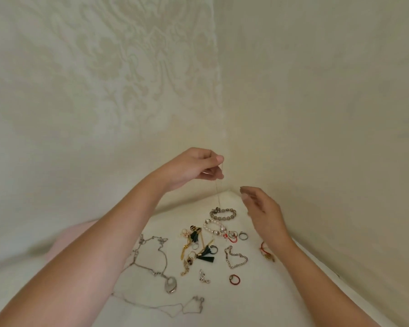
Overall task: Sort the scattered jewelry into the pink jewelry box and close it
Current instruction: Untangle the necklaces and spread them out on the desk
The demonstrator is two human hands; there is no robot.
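Observation:
My left hand [194, 167] is raised over the white table and pinches a thin gold chain [219, 192] that hangs straight down to the grey bead bracelet [223, 214]. My right hand [262, 212] hovers to the right of the chain, fingers loosely spread, holding nothing. Below lie a pearl bracelet [214, 228], dark tassel earrings [204, 253], a rhinestone bracelet [235, 257], a red ring [234, 279], a silver ring [243, 236] and a silver pendant necklace [170, 284]. The pink jewelry box [64, 239] shows only as a pink edge behind my left forearm.
The white table [257, 303] sits in a corner between a patterned wall on the left and a plain wall on the right. A red cord bracelet [266, 252] lies by my right wrist. A thin silver chain [175, 309] trails near the front.

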